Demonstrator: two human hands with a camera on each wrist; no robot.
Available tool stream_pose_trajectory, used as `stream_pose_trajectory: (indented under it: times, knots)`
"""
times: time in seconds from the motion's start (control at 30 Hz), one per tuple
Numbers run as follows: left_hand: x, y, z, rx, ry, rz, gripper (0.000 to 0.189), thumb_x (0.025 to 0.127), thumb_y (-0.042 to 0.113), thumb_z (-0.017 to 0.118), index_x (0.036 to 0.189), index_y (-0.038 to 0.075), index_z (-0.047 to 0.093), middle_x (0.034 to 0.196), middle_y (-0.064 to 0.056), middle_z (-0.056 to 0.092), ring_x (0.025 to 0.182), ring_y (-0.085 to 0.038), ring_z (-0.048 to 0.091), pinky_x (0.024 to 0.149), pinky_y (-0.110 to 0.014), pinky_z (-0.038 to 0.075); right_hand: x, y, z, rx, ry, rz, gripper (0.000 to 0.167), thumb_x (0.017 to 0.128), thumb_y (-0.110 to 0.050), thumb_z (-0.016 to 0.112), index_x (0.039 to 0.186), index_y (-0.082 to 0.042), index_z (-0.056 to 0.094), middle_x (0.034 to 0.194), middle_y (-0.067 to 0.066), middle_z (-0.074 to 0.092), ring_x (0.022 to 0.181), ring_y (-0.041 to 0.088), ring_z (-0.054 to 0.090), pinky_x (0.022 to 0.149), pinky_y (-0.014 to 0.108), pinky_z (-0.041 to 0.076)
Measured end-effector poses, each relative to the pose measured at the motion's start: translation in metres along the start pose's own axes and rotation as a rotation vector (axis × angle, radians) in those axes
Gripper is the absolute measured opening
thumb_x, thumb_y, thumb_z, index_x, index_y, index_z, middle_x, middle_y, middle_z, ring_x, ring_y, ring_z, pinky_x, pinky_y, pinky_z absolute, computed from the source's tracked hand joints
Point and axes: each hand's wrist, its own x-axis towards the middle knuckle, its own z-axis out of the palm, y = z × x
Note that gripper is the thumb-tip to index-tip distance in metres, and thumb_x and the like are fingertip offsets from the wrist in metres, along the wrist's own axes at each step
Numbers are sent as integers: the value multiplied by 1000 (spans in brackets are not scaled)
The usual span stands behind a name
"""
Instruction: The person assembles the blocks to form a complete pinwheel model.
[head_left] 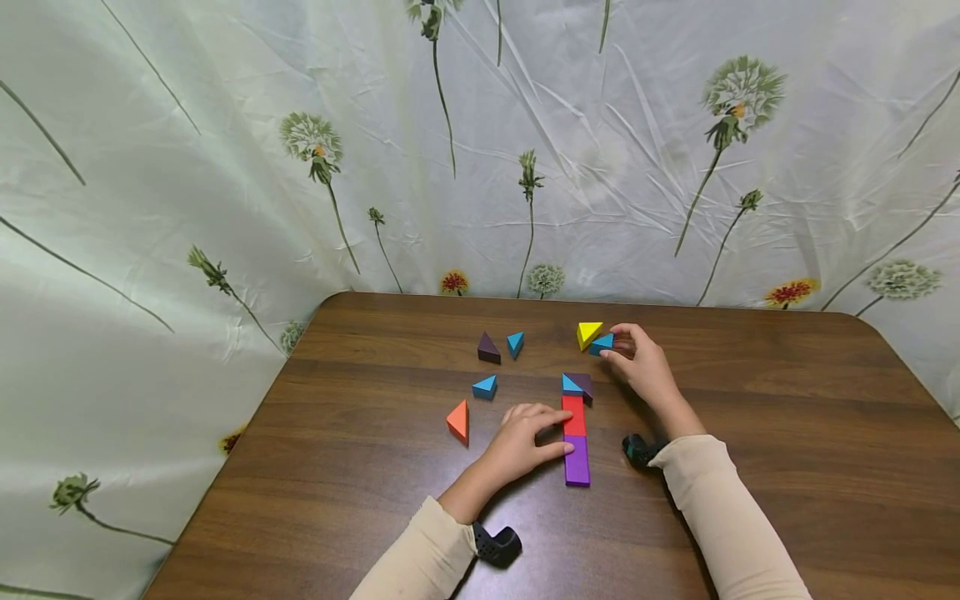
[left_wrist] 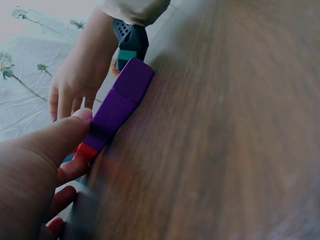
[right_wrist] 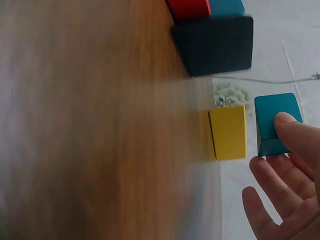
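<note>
Left hand [head_left: 517, 443], loosely spread, touches red and purple rectangular blocks [head_left: 577, 437]; right hand [head_left: 647, 367] pinches a blue triangular block [head_left: 602, 343].

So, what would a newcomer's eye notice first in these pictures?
Probably the red block and purple block, lined up end to end near the middle of the brown table. Then the yellow block near the far edge, with a blue block in the right grip beside it.
</note>
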Motion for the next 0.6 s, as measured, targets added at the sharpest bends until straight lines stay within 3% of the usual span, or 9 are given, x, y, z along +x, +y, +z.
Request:
stream_pose_trajectory:
  times: [0.6]
  knots:
    - [0,-1,0,-15,10,16,45,83,45,59,121,21,59,107,8,58,105,-14,47,94,-36,30,3,3,21,-4,-87,47,37,86,-9,61,117,0,45,113,24,53,103,37,53,86,47,41]
